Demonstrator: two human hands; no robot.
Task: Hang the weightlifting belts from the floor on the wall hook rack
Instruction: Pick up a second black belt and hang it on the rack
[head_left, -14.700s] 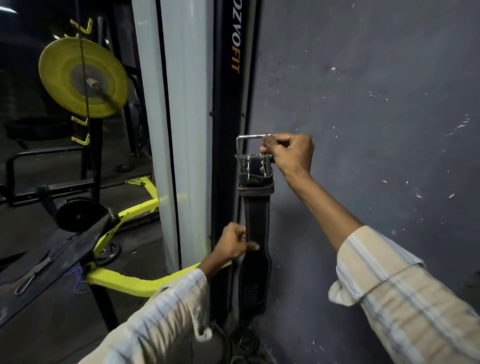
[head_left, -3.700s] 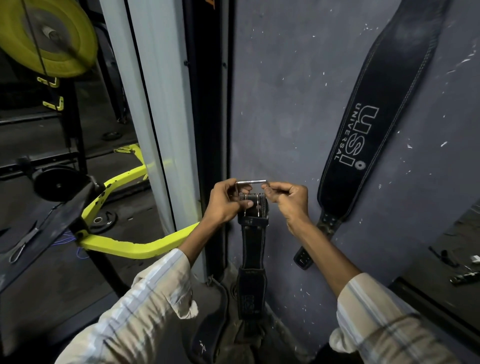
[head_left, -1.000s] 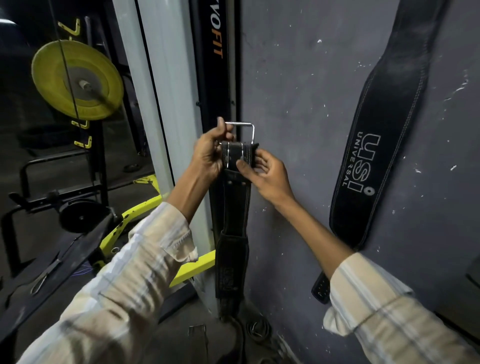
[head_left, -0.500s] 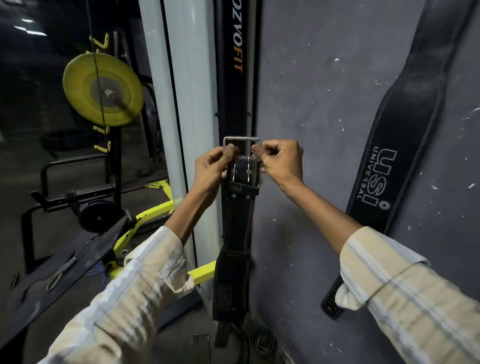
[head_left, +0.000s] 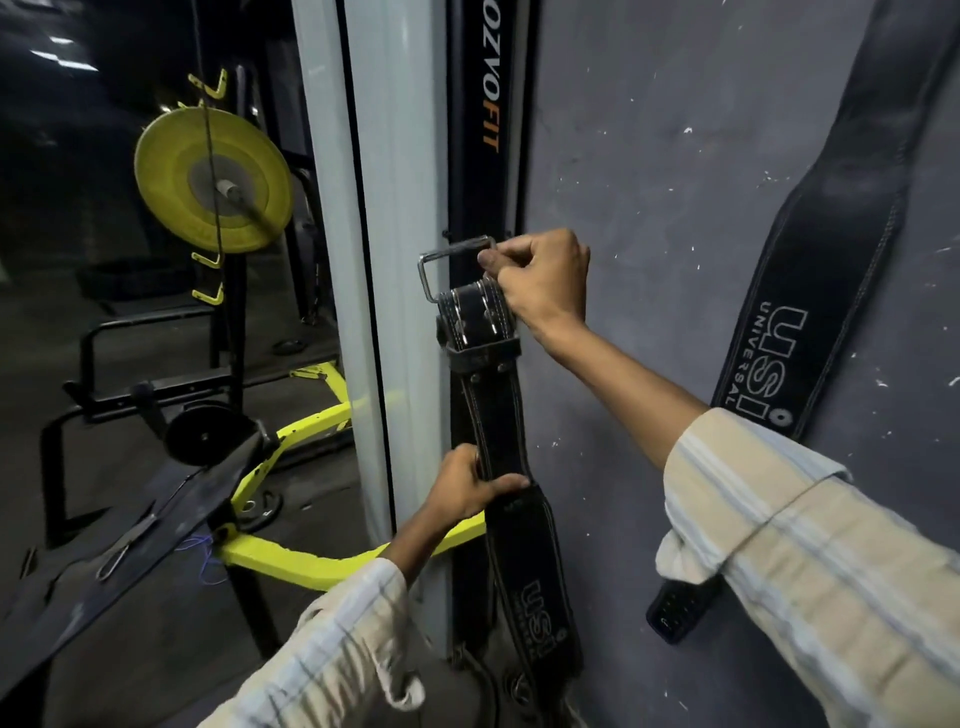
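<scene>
A black leather weightlifting belt (head_left: 496, 415) hangs upright in front of a black upright post (head_left: 480, 114) beside the grey wall. My right hand (head_left: 540, 283) pinches its steel buckle (head_left: 441, 265) at the top, tilted up to the right. My left hand (head_left: 475, 486) grips the strap lower down, where it widens. The belt's wide lower part carries a USI logo and reaches the floor. A second black belt (head_left: 831, 234) with white USI lettering hangs slanted on the wall to the right; its top is out of view. No hook is visible.
A pale pillar (head_left: 374, 208) stands left of the post. Behind it are a yellow weight plate (head_left: 208, 176) on a rack, a yellow machine frame (head_left: 311, 558) and a dark bench (head_left: 104, 571). More straps lie on the floor (head_left: 498, 686) at the post's foot.
My left hand let go of the buckle and dropped down to grip the strap. My right hand now holds the buckle alone, tilted, slightly higher against the post.
</scene>
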